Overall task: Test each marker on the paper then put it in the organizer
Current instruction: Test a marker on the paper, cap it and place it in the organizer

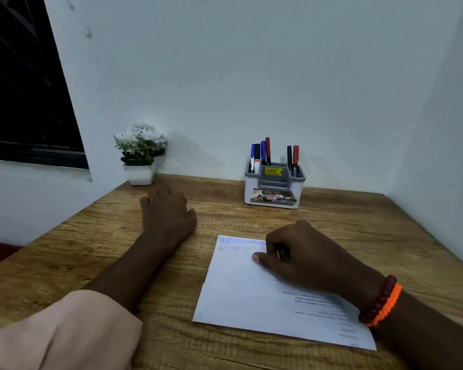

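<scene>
A white sheet of paper (241, 292) lies on the wooden table (91, 252), with blue and dark zigzag scribbles along its far edge. My right hand (300, 257) rests on the paper next to the scribbles. Its fingers curl around a dark marker (283, 252), which is mostly hidden inside the fist. My left hand (166, 212) lies palm down on the bare table to the left of the paper and holds nothing. The grey and white organizer (274, 192) stands at the back by the wall, with several blue, black and red markers (265, 153) upright in it.
A small white pot of white flowers (141, 153) sits in the back left corner of the table. Walls close in behind and on the right. A dark window is at the left. Printed text covers the paper's near right part.
</scene>
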